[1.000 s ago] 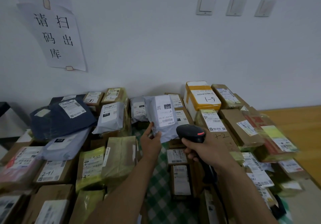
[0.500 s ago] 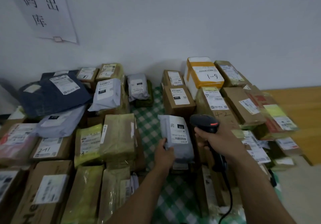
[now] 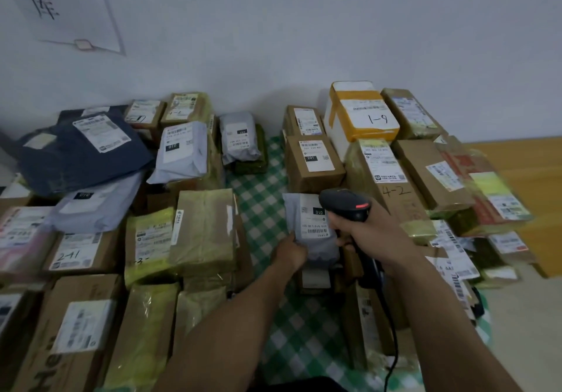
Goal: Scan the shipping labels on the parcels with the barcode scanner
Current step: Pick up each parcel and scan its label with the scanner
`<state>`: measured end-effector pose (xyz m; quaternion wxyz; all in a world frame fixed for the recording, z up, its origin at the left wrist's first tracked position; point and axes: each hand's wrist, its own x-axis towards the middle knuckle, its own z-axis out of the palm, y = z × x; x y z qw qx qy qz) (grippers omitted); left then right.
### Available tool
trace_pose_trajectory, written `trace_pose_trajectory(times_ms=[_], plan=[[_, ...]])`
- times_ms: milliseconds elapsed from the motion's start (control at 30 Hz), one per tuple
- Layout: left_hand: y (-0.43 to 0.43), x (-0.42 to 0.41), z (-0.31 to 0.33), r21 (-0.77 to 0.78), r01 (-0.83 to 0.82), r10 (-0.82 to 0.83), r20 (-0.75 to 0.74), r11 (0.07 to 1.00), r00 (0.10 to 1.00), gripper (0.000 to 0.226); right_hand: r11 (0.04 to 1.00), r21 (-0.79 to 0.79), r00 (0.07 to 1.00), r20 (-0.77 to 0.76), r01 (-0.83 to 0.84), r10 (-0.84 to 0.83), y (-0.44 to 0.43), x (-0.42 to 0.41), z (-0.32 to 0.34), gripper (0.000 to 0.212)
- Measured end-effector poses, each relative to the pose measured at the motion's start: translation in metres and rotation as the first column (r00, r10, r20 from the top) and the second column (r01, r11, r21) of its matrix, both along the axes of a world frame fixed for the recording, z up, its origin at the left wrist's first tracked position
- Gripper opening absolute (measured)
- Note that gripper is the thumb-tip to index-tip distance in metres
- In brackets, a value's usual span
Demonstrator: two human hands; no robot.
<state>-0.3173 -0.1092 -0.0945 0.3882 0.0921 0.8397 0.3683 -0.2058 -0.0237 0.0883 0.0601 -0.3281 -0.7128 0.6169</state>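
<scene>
A small grey poly-bag parcel (image 3: pixel 307 227) with a white shipping label (image 3: pixel 314 220) stands tilted in the middle gap between the parcel piles. My left hand (image 3: pixel 289 251) grips its lower left edge. My right hand (image 3: pixel 365 236) grips a black barcode scanner (image 3: pixel 345 204) by the handle. The scanner's head, with a red strip on top, hangs just right of the label and covers its upper right corner. Its black cable (image 3: pixel 392 331) runs down toward me.
Brown cardboard boxes (image 3: pixel 313 160), yellow-taped parcels (image 3: pixel 149 239) and grey and navy poly bags (image 3: pixel 82 151) crowd both sides of a green checked cloth (image 3: pixel 264 197). A white foam box marked 1-9 (image 3: pixel 362 115) stands at the back against the wall. Wooden surface (image 3: pixel 535 179) at far right.
My left hand brought the grey parcel down from near the back row to the middle gap. My right hand followed with the scanner. The camera tilted downward.
</scene>
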Motion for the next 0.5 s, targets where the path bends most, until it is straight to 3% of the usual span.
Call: trace_pose_trajectory(times_ms=[67,100,233,333,500], plan=[[-0.002,-0.009,0.012,-0.128,0.051,-0.065,-0.108,0.99,0.992,0.02,0.999,-0.03,0.999,-0.031,-0.017,0.016,-0.003,-0.014,0.005,0.021],[-0.003,-0.015,0.023,-0.107,0.033,-0.05,-0.157,0.994,0.986,0.018,0.999,-0.045,0.999,-0.042,-0.024,0.022,-0.004,-0.022,0.007,0.021],[-0.006,-0.061,0.078,0.147,-0.057,0.113,-0.403,0.987,0.908,0.027,0.998,-0.048,0.997,-0.071,-0.04,0.036,-0.004,-0.059,0.016,0.021],[0.002,-0.115,0.113,0.244,-0.209,0.301,-0.444,0.947,0.844,0.027,0.997,-0.055,0.993,-0.111,-0.046,0.04,0.004,-0.089,0.024,0.018],[0.022,-0.208,0.11,0.062,-0.167,0.176,-0.494,0.984,0.851,0.04,0.998,-0.061,0.995,-0.101,-0.03,0.024,0.032,-0.138,0.025,0.013]])
